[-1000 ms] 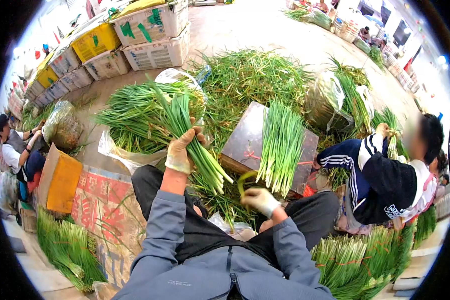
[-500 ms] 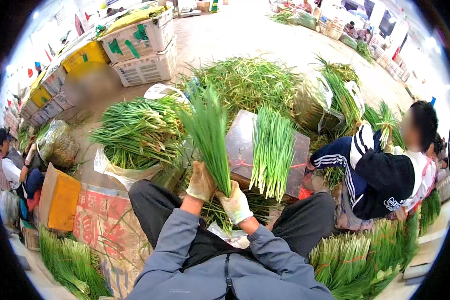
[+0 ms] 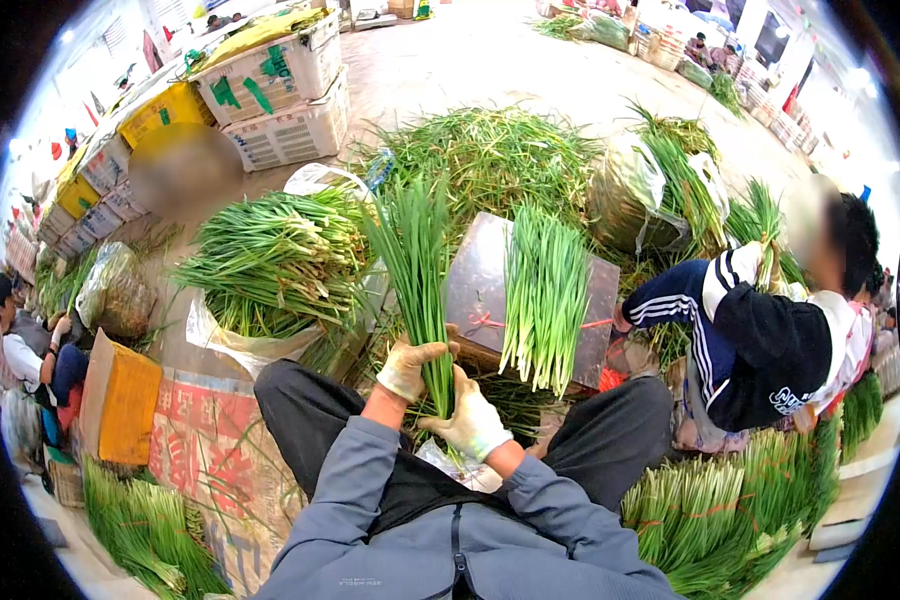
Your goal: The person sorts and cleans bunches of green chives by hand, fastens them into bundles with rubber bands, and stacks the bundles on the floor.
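Observation:
An upright bunch of garlic chives (image 3: 417, 270) stands in front of me, leaves up and pale ends down. My left hand (image 3: 410, 366), in a whitish work glove, is closed around its lower part. Right at the cut ends is my gloved right hand (image 3: 473, 418), thumb raised along the stalks and fingers stretched leftward, touching the bunch. Beyond my hands, a second layer of chives (image 3: 547, 300) lies on a metal-topped box (image 3: 477, 268). A red tie (image 3: 485, 320) runs under that layer, showing on both sides.
A big chive pile (image 3: 275, 255) lies at left on a white sack (image 3: 232, 342). Loose leaves (image 3: 490, 165) heap behind the box. A co-worker (image 3: 770, 350) sits at right, near tied bundles (image 3: 705, 500). More bundles (image 3: 145, 525) lie lower left, below an orange box (image 3: 122, 398). Crates (image 3: 285, 130) stand behind.
My left hand has moved up slightly along the bunch. My right hand has loosened from the stalk ends, its fingers now spread. The bunch's leaves have stopped blurring.

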The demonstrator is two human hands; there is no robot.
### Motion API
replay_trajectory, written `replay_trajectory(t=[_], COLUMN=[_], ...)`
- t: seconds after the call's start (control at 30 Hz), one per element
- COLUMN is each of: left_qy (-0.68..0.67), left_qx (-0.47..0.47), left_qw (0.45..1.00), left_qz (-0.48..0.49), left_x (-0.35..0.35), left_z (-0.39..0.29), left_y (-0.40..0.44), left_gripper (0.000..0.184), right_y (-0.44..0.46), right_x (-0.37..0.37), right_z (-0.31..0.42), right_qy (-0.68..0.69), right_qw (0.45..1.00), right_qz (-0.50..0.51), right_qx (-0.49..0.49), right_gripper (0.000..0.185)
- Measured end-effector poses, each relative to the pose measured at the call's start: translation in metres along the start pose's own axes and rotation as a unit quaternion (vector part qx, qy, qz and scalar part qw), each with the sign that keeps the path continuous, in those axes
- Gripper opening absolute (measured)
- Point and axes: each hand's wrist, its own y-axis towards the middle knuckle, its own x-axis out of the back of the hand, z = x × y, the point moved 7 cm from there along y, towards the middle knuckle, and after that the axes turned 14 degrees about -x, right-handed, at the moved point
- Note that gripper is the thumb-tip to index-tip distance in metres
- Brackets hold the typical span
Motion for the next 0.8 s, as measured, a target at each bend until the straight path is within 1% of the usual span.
replay_trajectory(t=[0.03,0.07,0.13,0.17,0.2,0.27,0.3,0.33,0.4,0.43,0.47,0.53,0.57,0.6,0.67,0.7,0.73,0.77,0.8], left_qy=[0.002,0.002,0.007,-0.009,-0.037,-0.057,-0.083,-0.083,-0.153,-0.176,-0.176,-0.188,-0.187,-0.183,-0.178,-0.185,-0.192,-0.194,-0.216], left_qx=[0.001,0.001,-0.012,-0.009,0.008,-0.023,-0.01,-0.007,-0.013,-0.007,-0.006,-0.007,-0.007,-0.008,-0.008,-0.006,-0.004,-0.004,-0.01], left_qw=[1.0,1.0,1.0,1.0,0.999,0.998,0.996,0.996,0.988,0.984,0.984,0.981,0.981,0.981,0.981,0.981,0.98,0.98,0.976], left_qz=[0.012,0.011,0.02,0.024,0.028,0.018,0.021,0.02,0.032,0.03,0.03,0.045,0.046,0.058,0.072,0.059,0.046,0.043,0.011], left_x=[0.001,0.002,-0.002,-0.005,0.004,-0.005,-0.004,-0.004,-0.008,-0.008,-0.008,-0.011,-0.011,-0.014,-0.017,-0.016,-0.013,-0.01,-0.002], left_z=[-0.002,-0.002,-0.007,-0.008,0.002,-0.006,-0.004,-0.003,-0.003,-0.002,-0.001,-0.001,-0.001,-0.001,-0.003,-0.004,-0.003,-0.003,-0.004], left_y=[0.0,0.0,-0.002,-0.004,-0.001,-0.003,-0.002,-0.002,0.0,0.0,0.0,0.0,0.0,-0.001,-0.003,-0.003,-0.004,-0.005,-0.004], left_gripper=[0.062,0.062,0.057,0.055,0.061,0.068,0.073,0.073,0.068,0.068,0.068,0.069,0.069,0.069,0.068,0.068,0.067,0.067,0.066], right_y=[-0.002,-0.004,0.003,0.008,0.014,0.027,0.02,0.019,0.019,0.019,0.021,0.027,0.03,0.035,0.054,0.048,0.045,0.04,0.036], right_x=[0.01,0.025,0.045,0.053,0.058,0.049,0.058,0.057,0.052,0.052,0.05,0.047,0.05,0.045,0.022,0.031,0.035,0.037,0.037], right_z=[0.001,0.006,-0.003,-0.008,-0.011,-0.032,-0.02,-0.02,-0.012,-0.008,-0.005,0.003,0.008,0.001,-0.019,-0.012,-0.013,-0.015,-0.019], right_qy=[-0.019,-0.025,0.05,0.066,0.125,0.216,0.198,0.198,0.186,0.17,0.17,0.212,0.159,0.16,0.284,0.286,0.285,0.352,0.417], right_qw=[1.0,0.999,0.991,0.989,0.986,0.97,0.976,0.976,0.979,0.981,0.98,0.974,0.985,0.984,0.958,0.958,0.958,0.934,0.905], right_qz=[-0.007,-0.04,-0.122,-0.131,-0.109,-0.111,-0.087,-0.086,-0.081,-0.097,-0.097,-0.074,-0.072,-0.073,0.022,0.024,0.024,0.053,0.082], right_qx=[-0.015,-0.007,0.038,0.037,0.018,0.018,0.004,0.001,0.015,0.022,0.022,0.004,0.006,0.005,-0.022,-0.023,-0.023,-0.028,-0.034], right_gripper=[0.107,0.09,0.064,0.046,0.036,0.029,0.027,0.027,0.028,0.03,0.03,0.029,0.029,0.029,0.028,0.022,0.022,0.019,0.015])
